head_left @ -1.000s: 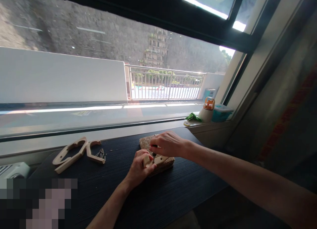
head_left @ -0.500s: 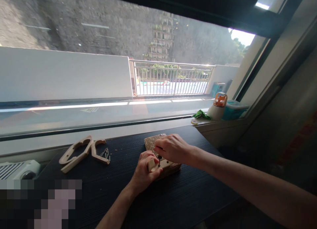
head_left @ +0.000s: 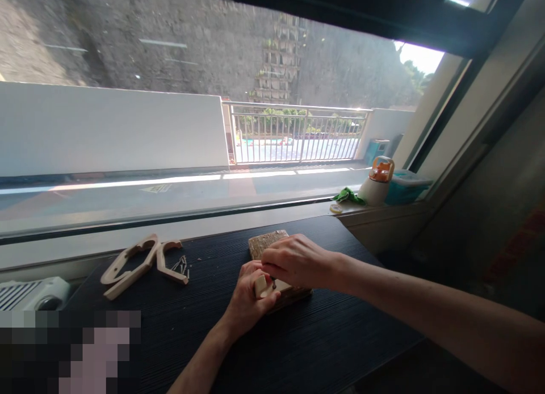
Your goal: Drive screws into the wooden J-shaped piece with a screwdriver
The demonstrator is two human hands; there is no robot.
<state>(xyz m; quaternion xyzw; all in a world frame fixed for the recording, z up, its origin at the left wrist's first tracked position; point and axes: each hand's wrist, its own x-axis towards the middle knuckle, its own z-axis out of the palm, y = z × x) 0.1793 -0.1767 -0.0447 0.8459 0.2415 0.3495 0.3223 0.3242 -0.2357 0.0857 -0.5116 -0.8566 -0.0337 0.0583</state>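
Observation:
My left hand (head_left: 247, 296) is curled round a small pale wooden piece (head_left: 262, 286) and presses it onto a brown chipboard block (head_left: 267, 242) on the dark table (head_left: 298, 348). Over the same piece my right hand (head_left: 296, 261) is closed on a small dark tool (head_left: 273, 282); its tip stands on the wood and its handle is hidden in my fingers. The near part of the block is covered by both hands.
Pale curved wooden cut-outs (head_left: 136, 263) and several loose screws (head_left: 181, 264) lie at the table's left. On the window sill at right stand a white bottle with an orange lid (head_left: 376, 182), a teal box (head_left: 406, 187) and a green cloth (head_left: 347, 196). A white device (head_left: 32, 292) sits far left.
My right hand has sunk lower over the wooden piece, hiding more of the tool. The view has shifted slightly; my left hand keeps its hold.

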